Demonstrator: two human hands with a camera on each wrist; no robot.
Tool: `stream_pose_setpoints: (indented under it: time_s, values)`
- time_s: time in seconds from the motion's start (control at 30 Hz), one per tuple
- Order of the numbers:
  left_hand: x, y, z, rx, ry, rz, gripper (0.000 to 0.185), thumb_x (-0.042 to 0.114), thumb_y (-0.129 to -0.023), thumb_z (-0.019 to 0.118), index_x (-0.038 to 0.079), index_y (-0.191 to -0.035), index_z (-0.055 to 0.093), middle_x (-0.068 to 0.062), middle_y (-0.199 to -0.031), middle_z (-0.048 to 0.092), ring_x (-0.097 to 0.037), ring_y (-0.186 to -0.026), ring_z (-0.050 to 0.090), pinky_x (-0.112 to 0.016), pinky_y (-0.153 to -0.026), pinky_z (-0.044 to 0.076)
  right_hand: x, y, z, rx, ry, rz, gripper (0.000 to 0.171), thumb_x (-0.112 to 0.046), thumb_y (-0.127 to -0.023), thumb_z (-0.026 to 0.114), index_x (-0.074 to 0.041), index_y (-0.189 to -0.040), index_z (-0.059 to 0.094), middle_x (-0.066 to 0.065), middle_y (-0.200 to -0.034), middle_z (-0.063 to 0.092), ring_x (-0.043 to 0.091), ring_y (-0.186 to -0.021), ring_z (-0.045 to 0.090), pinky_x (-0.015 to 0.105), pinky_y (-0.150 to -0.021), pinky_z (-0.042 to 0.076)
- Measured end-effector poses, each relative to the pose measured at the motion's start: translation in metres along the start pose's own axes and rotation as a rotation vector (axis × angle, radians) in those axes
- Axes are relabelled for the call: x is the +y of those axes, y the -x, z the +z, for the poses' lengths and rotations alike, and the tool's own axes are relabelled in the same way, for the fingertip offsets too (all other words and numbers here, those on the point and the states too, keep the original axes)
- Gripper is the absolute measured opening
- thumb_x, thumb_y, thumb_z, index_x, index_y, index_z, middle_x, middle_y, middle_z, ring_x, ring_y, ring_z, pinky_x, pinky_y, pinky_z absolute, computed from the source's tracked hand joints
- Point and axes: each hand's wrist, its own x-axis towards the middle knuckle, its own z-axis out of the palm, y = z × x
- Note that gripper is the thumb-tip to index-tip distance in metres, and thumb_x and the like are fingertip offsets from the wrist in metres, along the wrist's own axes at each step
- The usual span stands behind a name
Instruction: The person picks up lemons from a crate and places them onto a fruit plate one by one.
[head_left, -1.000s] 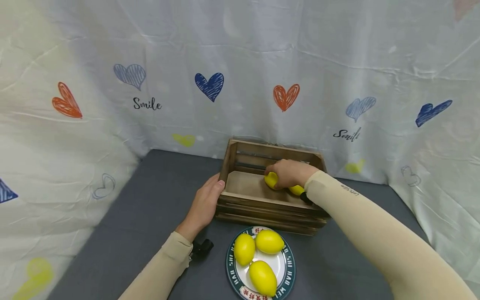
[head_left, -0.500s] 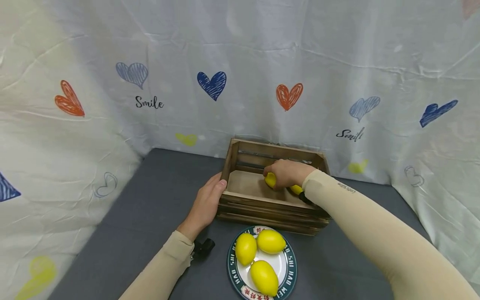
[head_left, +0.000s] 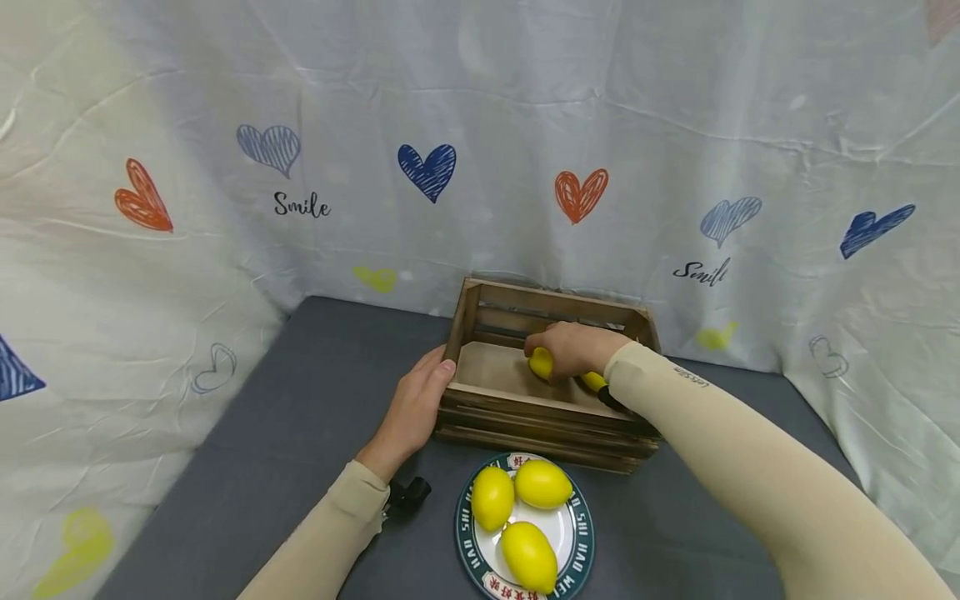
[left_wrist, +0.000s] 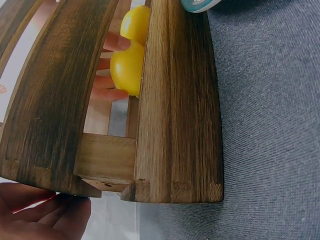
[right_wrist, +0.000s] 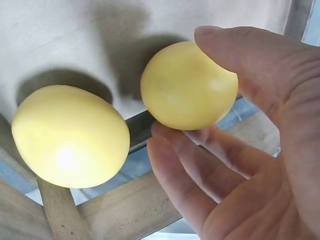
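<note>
Two lemons in crate [head_left: 525, 392]: right hand [head_left: 573, 348] pinching one [head_left: 541, 362]; could roll toward four o'clock neighbour [head_left: 593, 381]. Left hand [head_left: 412, 408] bracing crate, fingers relaxed.

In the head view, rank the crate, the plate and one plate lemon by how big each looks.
1. Dark slatted wooden crate, largest.
2. Round white plate with green rim.
3. Front yellow lemon on the plate, smallest.
The plate lies nearer the camera, yet the crate looks bigger.
</note>
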Motion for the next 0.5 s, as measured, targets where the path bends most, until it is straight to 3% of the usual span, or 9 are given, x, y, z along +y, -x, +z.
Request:
stream_pose_setpoints:
  time_s: [0.23, 0.5]
  values:
    - [0.0019, -0.0010, 0.0005, -0.006, 0.009, -0.006, 0.064, 0.044, -0.116, 0.038, 0.003, -0.164, 0.045, -0.014, -0.171, 0.044, -0.036, -0.160, 0.041, -0.061, -0.130, 0.034, 0.0020, -0.0007, 0.0030, -0.027, 0.020, -0.015, 0.057, -0.017, -0.095, 0.082, -0.022, -0.149, 0.064, 0.014, -0.146, 0.065, 0.028, -0.118, 0.062, 0.050, -0.103, 0.057]
    - [-0.0007, -0.0012, -0.0006, 0.003, -0.009, 0.006, 0.062, 0.045, -0.116, 0.037, 0.005, -0.164, 0.046, -0.013, -0.170, 0.046, -0.035, -0.159, 0.043, -0.060, -0.129, 0.035, 0.0004, -0.0034, 0.0035, -0.060, 0.012, -0.005, 0.061, -0.012, -0.093, 0.083, -0.024, -0.150, 0.064, 0.011, -0.148, 0.065, 0.026, -0.114, 0.060, 0.046, -0.100, 0.056]
